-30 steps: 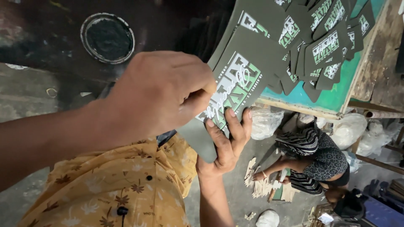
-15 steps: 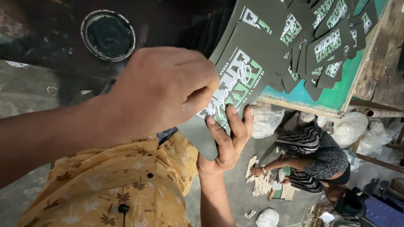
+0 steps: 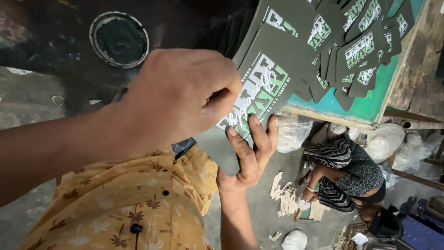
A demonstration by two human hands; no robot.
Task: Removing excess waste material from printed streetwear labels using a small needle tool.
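My left hand (image 3: 180, 97) reaches in from the left, its fingers curled and its thumb pinching the near edge of a dark green card (image 3: 273, 69) printed in green and white. The card is the top one of a stack I hold in front of me. Under the stack's lower edge is my right hand (image 3: 252, 153), rising from the bottom of the view with its fingers spread against the printed face. Both hands hold the stack. More printed cards (image 3: 356, 51) of the same kind lie fanned over a teal table top (image 3: 365, 109).
A round tin of dark ink (image 3: 120, 39) sits on a dark surface at the upper left. Below the table a person in striped clothes (image 3: 344, 173) crouches on the floor over pale strips (image 3: 286, 199). White plastic bags (image 3: 384, 141) lie under the table's wooden edge. My yellow patterned shirt (image 3: 138, 203) fills the bottom left.
My left hand has shifted slightly along the top card's edge. The right hand keeps its hold under the stack, and the crouching person has barely moved.
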